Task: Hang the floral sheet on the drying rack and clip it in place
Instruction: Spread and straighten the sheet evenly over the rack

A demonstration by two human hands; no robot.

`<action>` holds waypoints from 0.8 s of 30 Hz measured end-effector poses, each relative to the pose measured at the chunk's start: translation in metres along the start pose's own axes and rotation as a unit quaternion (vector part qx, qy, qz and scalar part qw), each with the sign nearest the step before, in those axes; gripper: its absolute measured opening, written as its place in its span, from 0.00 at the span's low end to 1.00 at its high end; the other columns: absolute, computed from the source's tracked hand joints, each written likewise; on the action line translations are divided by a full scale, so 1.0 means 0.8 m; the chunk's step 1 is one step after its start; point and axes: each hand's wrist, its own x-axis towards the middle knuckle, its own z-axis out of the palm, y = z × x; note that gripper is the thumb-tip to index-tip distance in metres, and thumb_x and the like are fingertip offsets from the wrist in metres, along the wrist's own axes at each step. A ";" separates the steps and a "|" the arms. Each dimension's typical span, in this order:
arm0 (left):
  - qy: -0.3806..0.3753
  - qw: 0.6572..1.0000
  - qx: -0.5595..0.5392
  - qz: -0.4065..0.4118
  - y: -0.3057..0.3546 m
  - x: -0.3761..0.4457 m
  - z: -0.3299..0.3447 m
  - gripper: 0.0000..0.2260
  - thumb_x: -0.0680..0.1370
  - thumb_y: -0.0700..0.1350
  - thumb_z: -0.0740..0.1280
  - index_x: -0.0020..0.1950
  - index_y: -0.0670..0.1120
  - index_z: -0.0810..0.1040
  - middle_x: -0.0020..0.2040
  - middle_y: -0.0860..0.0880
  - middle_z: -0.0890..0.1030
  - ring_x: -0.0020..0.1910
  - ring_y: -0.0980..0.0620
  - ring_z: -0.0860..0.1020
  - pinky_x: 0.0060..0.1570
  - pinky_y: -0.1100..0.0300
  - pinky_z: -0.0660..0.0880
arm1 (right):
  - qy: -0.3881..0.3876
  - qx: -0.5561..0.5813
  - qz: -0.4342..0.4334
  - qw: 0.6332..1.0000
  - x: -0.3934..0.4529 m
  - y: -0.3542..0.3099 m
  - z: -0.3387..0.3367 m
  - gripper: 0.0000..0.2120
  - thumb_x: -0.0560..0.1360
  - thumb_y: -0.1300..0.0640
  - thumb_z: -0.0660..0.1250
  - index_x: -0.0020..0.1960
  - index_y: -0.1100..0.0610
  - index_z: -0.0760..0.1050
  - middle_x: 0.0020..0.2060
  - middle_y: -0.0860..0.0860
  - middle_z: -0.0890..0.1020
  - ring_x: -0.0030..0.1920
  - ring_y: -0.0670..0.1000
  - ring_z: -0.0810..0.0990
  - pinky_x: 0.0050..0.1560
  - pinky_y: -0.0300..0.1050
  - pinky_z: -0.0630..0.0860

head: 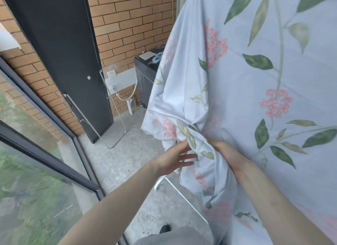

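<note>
Sheet (255, 84) fills the right half of the view, draped from above and hanging down over the rack (184, 195), of which only a white leg shows below the cloth, near centre. The top rail is hidden, so can't tell how evenly the cloth sits on it. The left edge is bunched and folded near the hands, prob. why both are working there: that corner needs spreading before a clip can hold it.

Right hand (228, 153) is buried in the fold, fingers curled into the cloth, gripping a gathered ridge. It seems to anchor the bunch so the other hand can tease the edge free.

Left hand (175, 159) is just left of it, fingers straight and spread, tips touching the folded edge with the leaf print; it holds nothing, more a smoothing or feeling touch.

Far behind, against the brick wall (127, 22), stands a dark washer (145, 76) w/ something pale blue on its lid, poss. clips but too blurred to say. A second folded rack frame (109, 120) leans by the black door (54, 53). Glass panel (36, 171) runs along the left.

No clip is in either hand or on the cloth, so I'd judge hanging mostly done, straightening in hand, clipping not yet begun.
</note>
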 end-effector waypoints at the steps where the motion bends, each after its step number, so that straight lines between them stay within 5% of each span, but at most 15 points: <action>1: 0.001 0.999 -0.030 0.019 0.004 0.005 0.012 0.18 0.80 0.57 0.66 0.63 0.47 0.79 0.58 0.51 0.83 0.54 0.54 0.81 0.54 0.59 0.79 | 0.008 -0.003 -0.008 1.000 0.000 0.000 0.000 0.19 0.76 0.53 0.68 0.60 0.64 0.82 0.59 0.64 0.83 0.57 0.58 0.84 0.66 0.53 0.76; 3: 0.040 0.994 -0.081 0.064 0.012 0.009 0.031 0.08 0.82 0.47 0.65 0.57 0.46 0.80 0.52 0.48 0.83 0.49 0.53 0.81 0.50 0.61 0.79 | 0.019 0.010 -0.026 0.999 0.001 0.000 -0.002 0.16 0.77 0.54 0.67 0.58 0.63 0.83 0.56 0.62 0.85 0.53 0.56 0.85 0.60 0.51 0.78; 6: 0.186 0.969 -0.107 0.122 0.007 0.006 0.035 0.10 0.83 0.49 0.68 0.54 0.42 0.81 0.49 0.43 0.85 0.48 0.47 0.84 0.48 0.59 0.81 | 0.122 -0.019 -0.132 0.984 0.004 0.000 -0.011 0.14 0.84 0.58 0.61 0.55 0.62 0.84 0.53 0.59 0.87 0.50 0.50 0.86 0.51 0.43 0.81; 9: 0.337 0.919 -0.053 0.196 0.000 -0.020 0.025 0.12 0.81 0.49 0.71 0.50 0.39 0.84 0.47 0.43 0.88 0.49 0.45 0.87 0.43 0.57 0.82 | 0.302 -0.275 -0.276 0.870 0.007 0.000 -0.026 0.20 0.85 0.53 0.61 0.38 0.63 0.73 0.30 0.51 0.78 0.33 0.43 0.71 0.37 0.43 0.68; 11: 0.402 0.878 -0.019 0.258 0.005 -0.045 0.024 0.10 0.82 0.47 0.70 0.48 0.42 0.85 0.43 0.46 0.88 0.45 0.50 0.86 0.42 0.55 0.83 | 0.372 -0.350 -0.327 0.795 0.006 0.003 -0.032 0.21 0.85 0.52 0.61 0.37 0.61 0.65 0.26 0.50 0.67 0.28 0.46 0.65 0.32 0.43 0.63; 13: 0.466 0.834 -0.013 0.297 0.019 -0.066 0.022 0.12 0.82 0.48 0.69 0.40 0.44 0.81 0.36 0.53 0.83 0.37 0.56 0.81 0.37 0.56 0.78 | 0.435 -0.337 -0.378 0.744 0.000 0.001 -0.032 0.20 0.85 0.54 0.61 0.36 0.59 0.65 0.28 0.51 0.70 0.28 0.46 0.67 0.31 0.39 0.63; 16: 0.506 0.790 -0.029 0.347 0.047 -0.086 0.005 0.15 0.81 0.50 0.68 0.37 0.43 0.77 0.34 0.54 0.76 0.36 0.56 0.75 0.37 0.55 0.73 | 0.416 -0.209 -0.455 0.759 -0.012 -0.013 -0.025 0.21 0.86 0.57 0.58 0.34 0.54 0.62 0.27 0.48 0.65 0.28 0.44 0.62 0.31 0.41 0.60; 18: 0.503 0.798 0.025 0.330 0.055 -0.089 -0.016 0.17 0.81 0.52 0.68 0.35 0.44 0.75 0.32 0.55 0.75 0.35 0.55 0.73 0.35 0.56 0.72 | 0.377 -0.191 -0.470 0.775 -0.020 -0.022 -0.022 0.21 0.87 0.57 0.57 0.35 0.52 0.59 0.28 0.45 0.62 0.30 0.44 0.60 0.32 0.42 0.58; 21: 0.407 0.878 0.098 0.232 0.035 -0.087 -0.040 0.20 0.78 0.53 0.72 0.33 0.42 0.75 0.31 0.50 0.77 0.34 0.52 0.75 0.34 0.56 0.70 | 0.351 -0.275 -0.426 0.787 -0.023 -0.027 -0.029 0.20 0.86 0.54 0.59 0.35 0.56 0.62 0.27 0.46 0.64 0.30 0.46 0.62 0.31 0.45 0.60; 24: 0.274 0.934 0.137 0.184 0.002 -0.086 -0.038 0.26 0.72 0.56 0.75 0.38 0.30 0.78 0.35 0.41 0.79 0.37 0.47 0.76 0.40 0.51 0.71 | 0.381 -0.446 -0.334 0.738 -0.016 -0.019 -0.045 0.14 0.82 0.55 0.64 0.38 0.57 0.70 0.28 0.50 0.75 0.33 0.58 0.74 0.36 0.53 0.65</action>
